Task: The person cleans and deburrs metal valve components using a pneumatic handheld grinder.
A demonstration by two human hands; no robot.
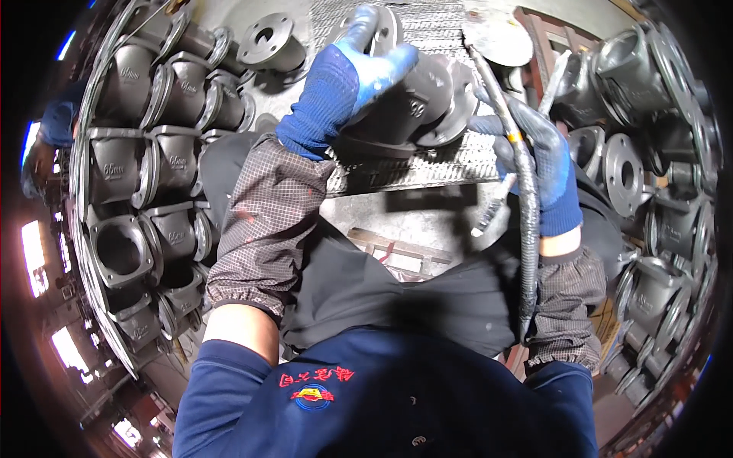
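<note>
My left hand (359, 72), in a blue coated glove, grips the upper part of a dark grey cast flanged pipe fitting (416, 103), thumb and fingers apart around its rim. The fitting lies tilted on a ridged metal worktop (351, 179). To its right, my right hand (538, 145), gloved in blue and grey, is curled around a slim silver rod-like tool (496, 208), whose ends show above and below the hand. A ribbed grey hose or sleeve (525, 221) with a yellow band passes in front of that hand, so part of the grip is hidden.
Similar fittings are stacked on the left (114, 164) and on the right (630, 72). A single flanged fitting (271, 46) stands at the far left of the worktop. A pale round disc (500, 38) is at the back. A frame-like object (405, 256) lies low between my knees.
</note>
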